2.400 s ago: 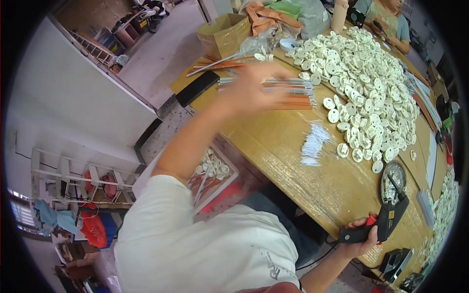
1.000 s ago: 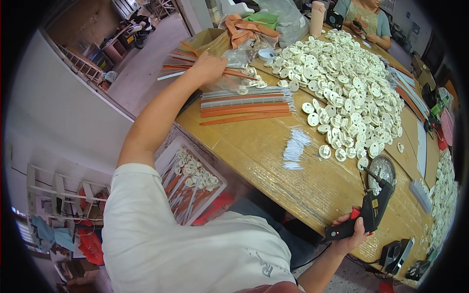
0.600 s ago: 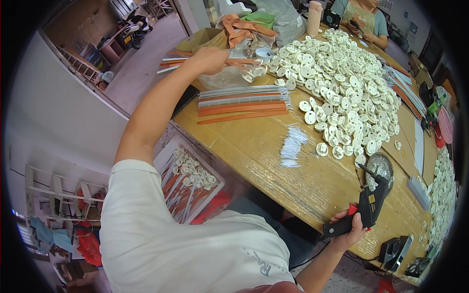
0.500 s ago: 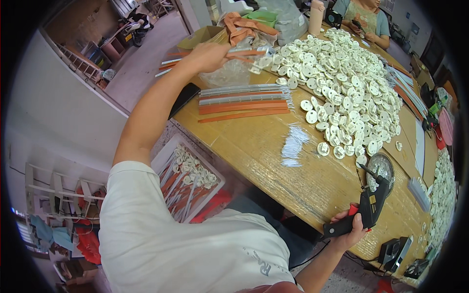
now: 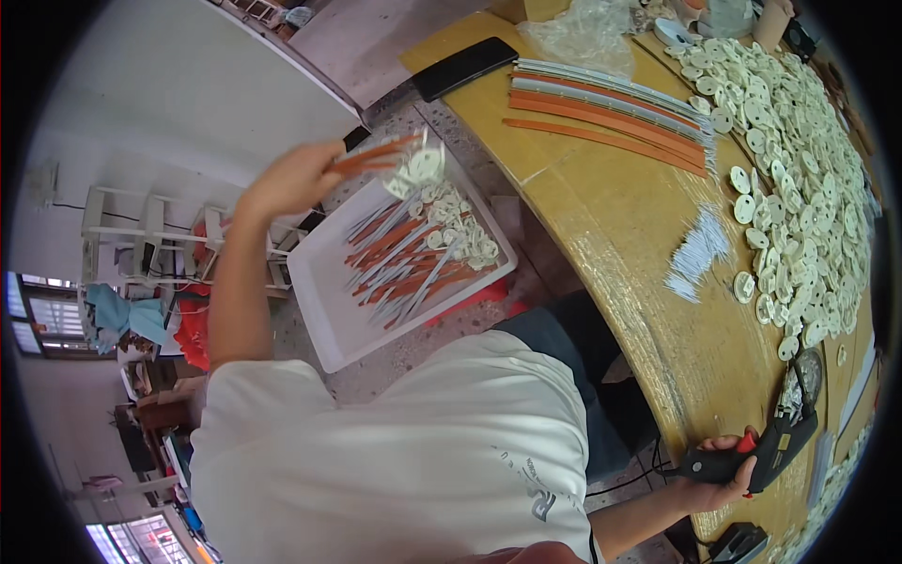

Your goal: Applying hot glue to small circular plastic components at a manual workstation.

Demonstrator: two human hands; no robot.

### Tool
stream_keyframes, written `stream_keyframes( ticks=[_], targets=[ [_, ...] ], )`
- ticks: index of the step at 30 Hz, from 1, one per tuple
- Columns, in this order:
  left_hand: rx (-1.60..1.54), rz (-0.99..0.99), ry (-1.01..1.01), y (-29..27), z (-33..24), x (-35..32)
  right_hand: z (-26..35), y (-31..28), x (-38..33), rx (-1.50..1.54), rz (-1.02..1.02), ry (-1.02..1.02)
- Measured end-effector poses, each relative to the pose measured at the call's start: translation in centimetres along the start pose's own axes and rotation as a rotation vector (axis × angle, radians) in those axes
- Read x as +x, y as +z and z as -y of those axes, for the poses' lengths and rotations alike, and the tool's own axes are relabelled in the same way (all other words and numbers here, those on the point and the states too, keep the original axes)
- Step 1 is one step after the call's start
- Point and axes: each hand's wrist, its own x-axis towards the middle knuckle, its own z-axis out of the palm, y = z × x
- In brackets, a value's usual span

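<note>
My left hand is raised over a white tray that stands on the floor to my left. It grips a bundle of orange strips with white discs on them. The tray holds several more orange and grey strips with discs. My right hand rests at the near edge of the wooden table and holds a black glue gun with a red trigger.
Orange and grey strips lie in a row on the table. A big heap of white discs covers its right side. A small pile of white pins lies nearby. A black phone lies at the far corner.
My left hand has come back from the far side of the table with a bundle of strips and now hangs over the floor tray. My right hand has stayed on the glue gun.
</note>
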Motion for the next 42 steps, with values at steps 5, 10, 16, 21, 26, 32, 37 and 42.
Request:
stream_keyframes(
  ticks=[5,10,16,21,26,32,37,42],
  targets=[
    [0.140,0.080,-0.190,11.5,6.0,1.8,0.1,-0.1,0.0,-0.012,-0.028,0.013],
    [0.087,-0.035,-0.210,22.3,11.0,5.3,0.0,-0.4,-0.3,-0.024,-0.063,0.005],
    [0.010,0.003,-0.297,26.4,13.0,5.5,-0.1,-0.3,-0.2,0.010,-0.050,0.039],
    [0.189,0.080,-0.330,27.1,13.8,4.2,0.0,-0.2,-0.3,-0.012,-0.033,0.047],
    [0.308,0.390,-0.390,22.4,12.8,4.9,-0.2,0.3,-0.6,-0.033,-0.064,-0.005],
    [-0.410,0.460,-0.049,8.4,-1.2,8.0,0.6,1.8,-0.9,-0.017,-0.091,-0.083],
    [-0.640,0.099,0.431,3.1,-15.5,9.8,1.0,1.5,-1.6,-0.054,-0.089,-0.127],
    [-0.404,-0.381,0.918,4.1,-25.7,15.3,0.5,-0.1,-2.1,-0.088,-0.175,-0.097]
  ],
)
